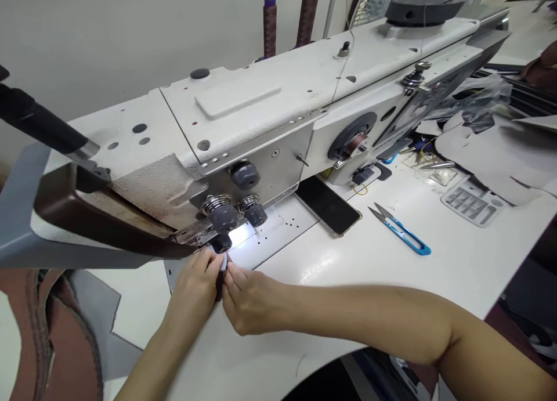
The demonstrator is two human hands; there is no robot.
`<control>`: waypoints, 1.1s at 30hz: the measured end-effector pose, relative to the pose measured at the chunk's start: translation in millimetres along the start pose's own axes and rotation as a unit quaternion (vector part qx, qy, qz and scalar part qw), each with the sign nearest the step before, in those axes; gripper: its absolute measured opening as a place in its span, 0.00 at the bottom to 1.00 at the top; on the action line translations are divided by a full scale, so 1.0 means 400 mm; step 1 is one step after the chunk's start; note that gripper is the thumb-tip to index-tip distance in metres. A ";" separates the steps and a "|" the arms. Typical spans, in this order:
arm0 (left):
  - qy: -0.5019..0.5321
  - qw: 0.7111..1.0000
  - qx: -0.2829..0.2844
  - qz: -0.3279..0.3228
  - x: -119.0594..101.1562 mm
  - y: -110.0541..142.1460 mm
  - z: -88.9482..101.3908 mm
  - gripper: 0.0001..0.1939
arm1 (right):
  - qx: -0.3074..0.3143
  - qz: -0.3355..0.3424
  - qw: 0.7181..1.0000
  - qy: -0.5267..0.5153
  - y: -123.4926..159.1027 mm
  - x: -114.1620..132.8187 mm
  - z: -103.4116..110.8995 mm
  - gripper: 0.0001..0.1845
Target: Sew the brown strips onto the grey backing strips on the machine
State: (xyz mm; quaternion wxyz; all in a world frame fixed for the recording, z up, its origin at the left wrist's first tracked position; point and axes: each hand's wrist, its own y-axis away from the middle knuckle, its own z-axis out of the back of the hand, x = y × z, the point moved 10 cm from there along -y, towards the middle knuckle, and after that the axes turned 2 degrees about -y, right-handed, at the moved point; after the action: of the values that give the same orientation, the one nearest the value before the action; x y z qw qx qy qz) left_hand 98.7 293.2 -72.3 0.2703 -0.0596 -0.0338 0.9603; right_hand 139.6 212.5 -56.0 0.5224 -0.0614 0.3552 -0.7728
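My left hand [191,288] and my right hand [252,299] meet just below the needle area of a white sewing machine [270,128]. Between their pinched fingers is a small, dark brown piece of material [220,286] with a pale grey edge; most of it is covered by the fingers. The piece lies beside the lit needle plate [261,232]. Above the hands are the machine's dark tension knobs [224,215]. The needle and presser foot are hidden.
A phone [331,206] and blue-handled thread snips [402,230] lie right of the plate. Farther right are a stencil plate [472,202] and pale cut panels [491,151]. Brown strips [72,343] and a grey sheet [96,308] lie left. Two thread spools [270,29] stand behind.
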 end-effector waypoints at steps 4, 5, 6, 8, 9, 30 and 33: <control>-0.046 0.998 -0.030 -0.030 -0.010 0.001 0.008 0.16 | 0.013 -0.002 1.000 0.007 0.000 -0.001 -0.009 0.12; -0.059 0.997 -0.041 -0.039 -0.013 0.001 0.011 0.16 | 0.025 0.000 1.000 0.007 0.000 -0.001 -0.016 0.13; -0.071 0.995 -0.053 -0.050 -0.017 0.002 0.014 0.16 | 0.036 0.002 0.999 0.004 0.000 -0.001 -0.022 0.13; -0.091 0.990 -0.079 -0.073 -0.026 0.002 0.022 0.15 | 0.057 0.002 0.998 -0.009 0.000 -0.001 -0.035 0.13; -0.101 0.987 -0.093 -0.086 -0.030 0.001 0.027 0.15 | 0.061 0.002 0.998 -0.018 0.000 -0.001 -0.038 0.12; -0.169 0.960 -0.174 -0.143 -0.029 0.006 0.042 0.16 | 0.103 -0.079 0.987 -0.092 -0.005 -0.060 -0.065 0.17; -0.160 0.963 -0.168 -0.134 -0.013 0.007 0.032 0.16 | 0.114 -0.083 0.984 -0.107 -0.004 -0.065 -0.068 0.19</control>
State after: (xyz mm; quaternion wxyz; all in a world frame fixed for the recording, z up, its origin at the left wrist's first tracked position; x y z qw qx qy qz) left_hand 100.0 287.9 -59.3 0.3736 0.0558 -0.2449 0.8929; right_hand 137.1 248.0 -68.1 0.4951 -0.1133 0.2001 -0.8379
